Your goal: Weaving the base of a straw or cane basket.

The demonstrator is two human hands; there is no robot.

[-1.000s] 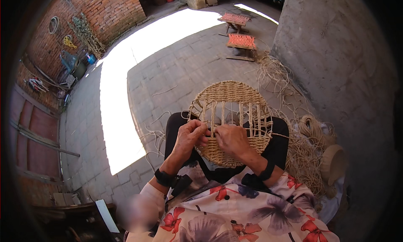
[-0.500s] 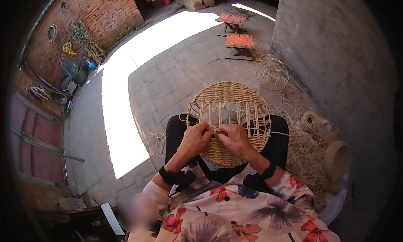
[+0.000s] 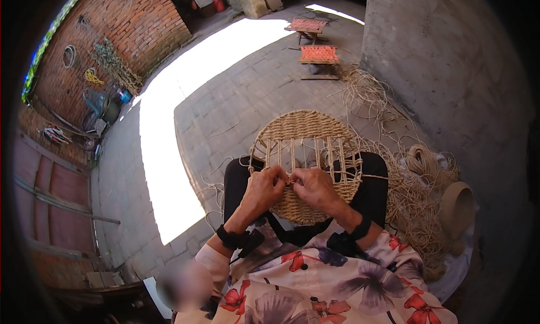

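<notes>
On my lap rests a round frame of woven straw-coloured cord. Its far and near ends are filled with dense weave, while bare paired strands cross the gap between. My left hand and my right hand meet over the near edge of that gap. Thumbs and fingertips of both pinch the cord there, nearly touching each other. The exact piece between the fingertips is small and partly covered by them. From the frame's right side a single cord runs over my knee toward a heap of loose cord.
Coiled cord and a tan rounded object lie by the heap at right, beside a grey wall. Two small stools with red woven seats stand ahead. A brick wall and a reddish door are at left.
The view has shifted slightly, moving the background a little. Both hands stay pinched at the same place on the weave, with only small finger movement.
</notes>
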